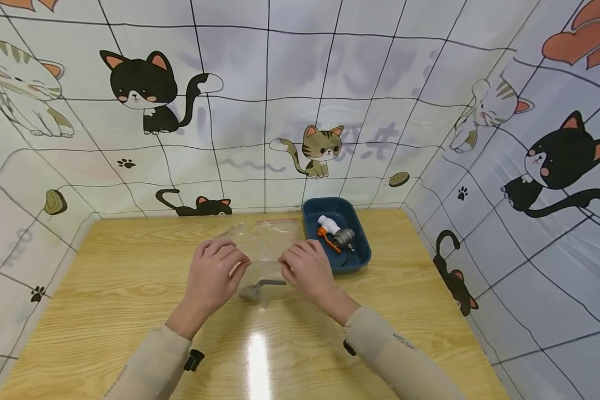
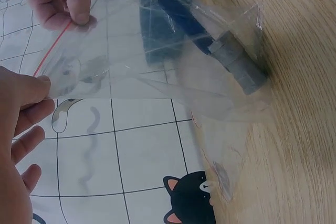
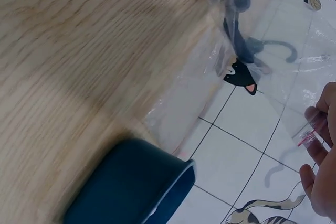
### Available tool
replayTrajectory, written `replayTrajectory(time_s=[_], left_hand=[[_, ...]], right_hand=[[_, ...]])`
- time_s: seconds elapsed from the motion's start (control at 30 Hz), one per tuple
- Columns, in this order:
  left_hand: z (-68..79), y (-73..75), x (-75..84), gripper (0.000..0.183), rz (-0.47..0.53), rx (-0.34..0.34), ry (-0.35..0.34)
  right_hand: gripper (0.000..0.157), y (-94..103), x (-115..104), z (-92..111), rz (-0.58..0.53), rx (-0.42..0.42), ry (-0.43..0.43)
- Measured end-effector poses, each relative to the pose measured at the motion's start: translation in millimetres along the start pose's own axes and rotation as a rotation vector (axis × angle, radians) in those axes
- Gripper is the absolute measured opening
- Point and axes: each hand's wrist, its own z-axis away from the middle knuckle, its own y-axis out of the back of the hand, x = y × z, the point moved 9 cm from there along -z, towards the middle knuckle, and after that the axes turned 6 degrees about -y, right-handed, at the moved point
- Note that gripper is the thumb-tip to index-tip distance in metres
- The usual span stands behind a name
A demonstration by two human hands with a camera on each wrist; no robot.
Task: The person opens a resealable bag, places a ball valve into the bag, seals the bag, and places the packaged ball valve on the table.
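Both hands pinch the top edge of a clear zip bag [image 2: 136, 80], the left hand [image 1: 212, 273] at one corner and the right hand [image 1: 307, 271] at the other. A red seal line runs along that edge between the fingertips. The bag hangs down just above the table. Inside it lies a grey cylindrical piece [image 2: 239, 62] with a dark, slim handle-like part [image 1: 271, 282]; its exact kind cannot be made out through the plastic. More flat clear bags [image 1: 279, 228] lie on the table beyond the hands.
A dark blue tray [image 1: 364, 260] stands to the right of the right hand. In it are a white plastic piece [image 1: 328, 224], an orange piece [image 1: 328, 240] and a grey metallic cylinder [image 1: 344, 238]. A cat-print curtain [image 1: 240, 122] surrounds the wooden table [image 1: 130, 266].
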Motion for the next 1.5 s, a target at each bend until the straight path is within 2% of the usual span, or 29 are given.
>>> replayTrajectory(time_s=[0.27,0.43,0.57,0.9,1.0,1.33,1.5], left_hand=[[1.8,-0.1,-5.5,0.008,0.027,-0.004,0.024],[3.3,1.1,-9.0,0.010,0.065,0.024,0.048],[3.7,0.1,-10.5,0.010,0.080,0.022,0.063],[5.2,2.1,-12.0,0.010,0.095,0.021,0.060],[5.3,2.1,-11.5,0.010,0.095,0.018,0.056],[5.5,2.1,-8.9,0.012,0.099,0.035,0.037],[5.0,3.1,-10.4,0.011,0.123,0.024,0.064]], right_hand=[[0.010,-1.7,17.0,9.2,0.012,0.007,-0.020],[0.010,-3.9,19.9,11.2,0.024,0.000,-0.014],[0.010,-3.7,21.7,12.4,0.027,-0.003,-0.014],[0.004,-3.1,23.8,15.0,0.034,-0.009,-0.007],[0.008,-3.4,23.6,16.3,0.052,-0.008,0.000],[0.008,-10.9,26.4,16.3,0.058,-0.100,-0.029],[0.005,-11.1,26.9,16.9,-0.010,-0.117,-0.053]])
